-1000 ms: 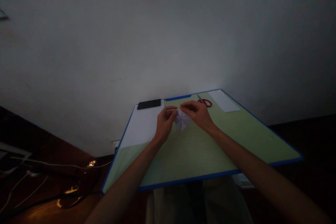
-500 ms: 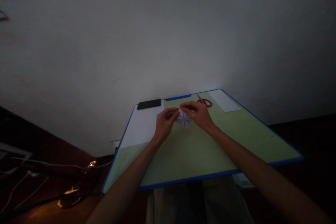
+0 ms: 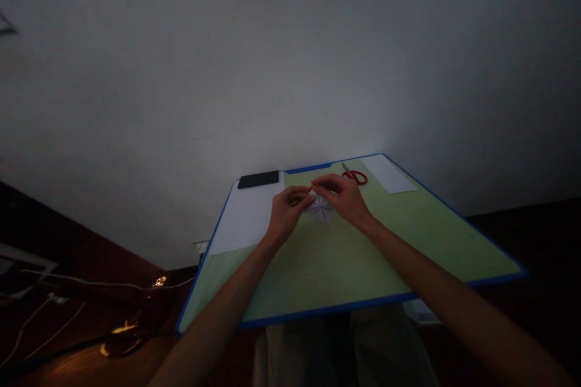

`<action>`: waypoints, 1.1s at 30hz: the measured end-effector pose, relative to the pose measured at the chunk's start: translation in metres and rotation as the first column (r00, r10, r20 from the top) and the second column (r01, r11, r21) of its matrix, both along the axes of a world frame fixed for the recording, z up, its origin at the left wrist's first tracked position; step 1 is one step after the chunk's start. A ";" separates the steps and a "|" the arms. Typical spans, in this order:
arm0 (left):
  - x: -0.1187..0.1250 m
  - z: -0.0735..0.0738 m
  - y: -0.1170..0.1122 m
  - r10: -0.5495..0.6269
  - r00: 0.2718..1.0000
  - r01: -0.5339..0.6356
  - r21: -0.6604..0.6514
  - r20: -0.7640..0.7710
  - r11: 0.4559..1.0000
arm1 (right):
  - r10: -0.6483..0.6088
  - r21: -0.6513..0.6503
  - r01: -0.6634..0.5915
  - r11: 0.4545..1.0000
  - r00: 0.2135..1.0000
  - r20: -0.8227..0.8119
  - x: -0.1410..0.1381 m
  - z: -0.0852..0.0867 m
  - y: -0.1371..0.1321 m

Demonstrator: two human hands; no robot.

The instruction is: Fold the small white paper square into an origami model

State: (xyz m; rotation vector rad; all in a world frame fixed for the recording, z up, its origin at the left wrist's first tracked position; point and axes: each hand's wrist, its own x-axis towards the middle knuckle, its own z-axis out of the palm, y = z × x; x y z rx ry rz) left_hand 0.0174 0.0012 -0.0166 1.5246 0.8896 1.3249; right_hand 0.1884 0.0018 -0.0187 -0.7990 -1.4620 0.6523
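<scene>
Between my two hands is a small piece of folded white paper (image 3: 322, 210), with crease lines fanning out from its middle. My left hand (image 3: 287, 210) pinches its left upper edge between thumb and fingers. On the other side, my right hand (image 3: 344, 196) grips the top edge, its fingertips close to those of the left. The fingers hide the paper's upper part. Just beyond my right hand lies a pair of scissors (image 3: 356, 177) with red handles, blades pointing away to the upper left.
The pale green table (image 3: 345, 272) has a blue rim and stands against a grey wall (image 3: 290, 60). A white sheet (image 3: 240, 224) lies at left, under a black flat object (image 3: 258, 179). Another white sheet (image 3: 390, 174) is at the back right. Cables (image 3: 104, 283) run at lower left.
The folded paper has turned slightly and shifted a little to the right between my fingers. My left fingers have moved slightly; both hands stay in nearly the same place.
</scene>
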 end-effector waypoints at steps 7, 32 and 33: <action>-0.001 -0.002 0.001 -0.114 0.992 0.118 -0.103 0.049 0.988 | -0.008 -0.015 0.008 1.000 1.000 -0.020 0.000 0.002 0.000; 0.000 0.003 -0.002 -0.133 0.991 0.132 -0.073 -0.013 0.989 | -0.026 -0.032 0.025 0.999 0.999 -0.029 -0.003 0.005 -0.001; 0.000 0.003 -0.002 -0.137 0.991 0.135 -0.074 -0.013 0.988 | -0.027 -0.031 0.026 0.999 0.999 -0.029 -0.003 0.005 -0.001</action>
